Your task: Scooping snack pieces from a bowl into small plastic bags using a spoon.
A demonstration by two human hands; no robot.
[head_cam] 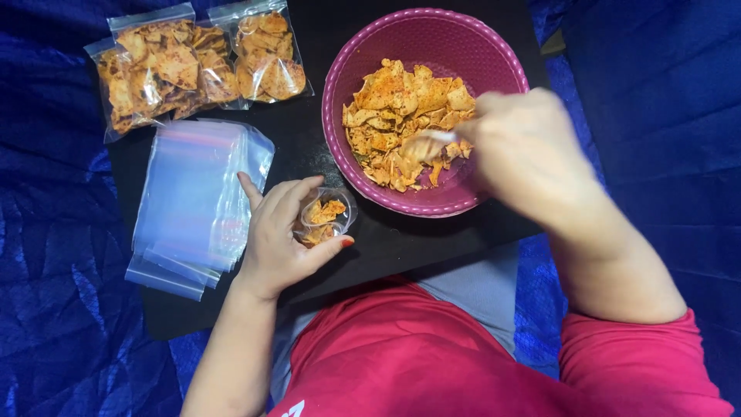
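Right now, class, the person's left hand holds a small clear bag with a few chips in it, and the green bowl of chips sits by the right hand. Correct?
Not quite. The bowl is pink, not green, as the head view shows. The left hand does hold the small clear bag; the right hand is over the bowl.

a red short-sleeved top with a small white mark near its lower hem; grey cloth over the lap; bare forearms; left hand [279, 235] with a red-painted thumbnail; right hand [519, 147] blurred
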